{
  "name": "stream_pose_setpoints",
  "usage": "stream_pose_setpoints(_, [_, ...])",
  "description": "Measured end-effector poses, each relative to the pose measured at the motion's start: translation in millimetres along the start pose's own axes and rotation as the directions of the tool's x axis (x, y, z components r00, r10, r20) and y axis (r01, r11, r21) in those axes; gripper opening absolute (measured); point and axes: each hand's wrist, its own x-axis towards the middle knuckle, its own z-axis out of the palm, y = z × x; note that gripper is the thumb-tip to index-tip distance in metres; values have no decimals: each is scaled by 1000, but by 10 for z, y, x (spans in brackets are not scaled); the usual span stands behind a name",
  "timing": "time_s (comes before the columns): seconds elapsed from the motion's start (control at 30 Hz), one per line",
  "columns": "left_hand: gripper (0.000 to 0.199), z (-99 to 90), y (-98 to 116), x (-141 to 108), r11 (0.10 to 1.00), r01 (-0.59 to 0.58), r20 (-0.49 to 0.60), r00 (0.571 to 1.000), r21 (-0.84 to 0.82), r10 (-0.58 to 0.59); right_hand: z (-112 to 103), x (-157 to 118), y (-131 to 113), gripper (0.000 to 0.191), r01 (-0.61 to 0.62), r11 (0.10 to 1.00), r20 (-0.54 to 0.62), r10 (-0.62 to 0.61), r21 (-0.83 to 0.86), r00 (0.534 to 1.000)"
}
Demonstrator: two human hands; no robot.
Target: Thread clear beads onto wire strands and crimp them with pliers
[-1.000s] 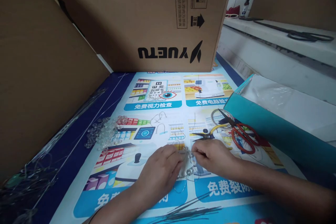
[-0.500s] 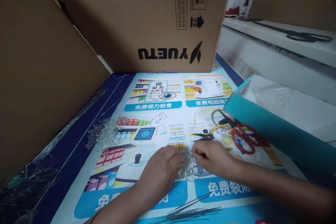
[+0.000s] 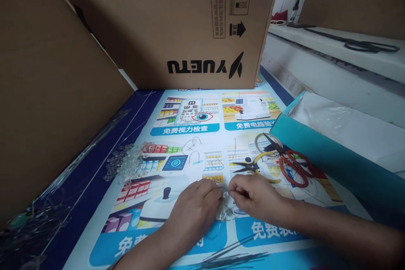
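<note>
head view: left hand (image 3: 196, 203), fingers gripping clear beadwork (image 3: 222, 214); right hand (image 3: 255, 195), fingertips pinched together just beside it, anything held indiscernible; yellow-handled cutters (image 3: 249, 166) lie just beyond right fingers; loose beads (image 3: 126, 162) lie left of left fingers.

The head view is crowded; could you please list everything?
Cardboard panels: several, brown, back and sides
Printed sheet: one, blue and white, centre
Loose beads: many, clear, left
Bent wires: several, dark, centre
Pliers: one, yellow-handled, right of centre
Scissors: one, red-handled, beside pliers
Ring: one, pale, under scissors
Open box: one, teal, right
Wire bundle: one, dark, bottom
Tangled strands: uncounted, greyish, lower left
Ledge: one, white, upper right
Long scissors: one, black, ledge
Bottle: one, dark top, ledge
Glasses: one, white, ledge
Unclear item: one, red, ledge
Beaded piece: one, clear, front centre
Left hand: one, bare, on beaded piece
Right hand: one, bare, pinched beside it
</note>
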Motion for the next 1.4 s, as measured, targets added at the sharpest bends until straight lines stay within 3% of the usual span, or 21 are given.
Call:
stream_pose_setpoints(0.33, [16,-13,22,-11,995,54,-75,995,-81,-60,6,1,20,6,22,999,-4,-22,-42,1000])
stream_pose_setpoints(0.6, [14,-84,-2,-22,989,43,-35,998,-140,-49,-100,24,-19,11,27,923,85,6,-383,996])
stream_pose_setpoints(0.77, [14,-135,-188,-24,937,177,-138,964,-303,-226,-121,38,-15,13,78,895,141,-17,-439,990])
stream_pose_setpoints(0.87, [17,-156,-314,23,889,263,-68,949,-375,-309,-118,40,-1,14,83,895,147,-19,-438,989])
stream_pose_setpoints(1.07, [13,-206,-404,157,838,319,130,948,-442,-292,-125,53,0,18,89,900,160,-21,-428,987])
stream_pose_setpoints(1.4, [18,-213,-443,168,807,406,187,914,-429,-361,-110,59,6,21,111,887,180,-33,-449,983])
